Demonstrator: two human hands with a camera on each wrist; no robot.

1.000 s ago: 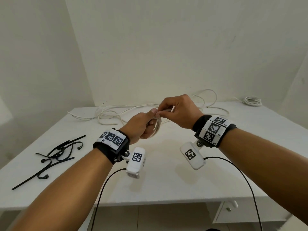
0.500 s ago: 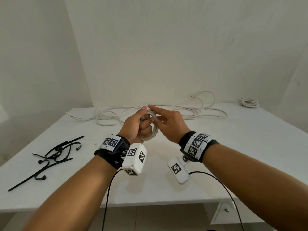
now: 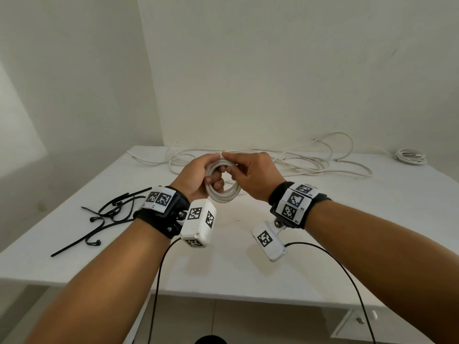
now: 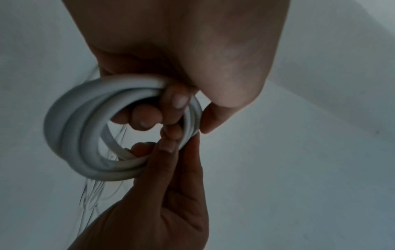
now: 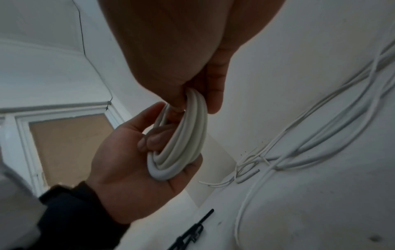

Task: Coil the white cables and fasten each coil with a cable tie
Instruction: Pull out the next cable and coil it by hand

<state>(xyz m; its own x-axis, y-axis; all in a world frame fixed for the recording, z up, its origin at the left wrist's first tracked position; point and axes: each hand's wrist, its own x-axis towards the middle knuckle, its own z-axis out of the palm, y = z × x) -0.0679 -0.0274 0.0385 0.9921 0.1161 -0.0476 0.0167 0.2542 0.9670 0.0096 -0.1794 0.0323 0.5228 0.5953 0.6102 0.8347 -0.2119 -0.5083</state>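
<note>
A white cable coil [image 3: 224,192] of several loops hangs above the middle of the white table [image 3: 248,269], held by both hands. My left hand [image 3: 198,177] grips its left side with fingers curled through the ring [image 4: 70,135]. My right hand [image 3: 250,173] pinches the top right of the coil [image 5: 183,143] between thumb and fingers. Loose white cables [image 3: 298,162] lie tangled along the table's far edge. Black cable ties [image 3: 109,217] lie in a heap at the left of the table.
A small coiled white cable [image 3: 411,156] lies at the far right corner. The walls stand close behind and to the left of the table. Black wires hang from the wrist cameras [image 3: 198,227] over the near edge. A drawer handle [image 3: 357,319] shows below the table.
Both hands rose slightly and closed in on the coil. The right hand went from stretched fingers at the coil's top to pinching its right side. The coil now shows as a full ring.
</note>
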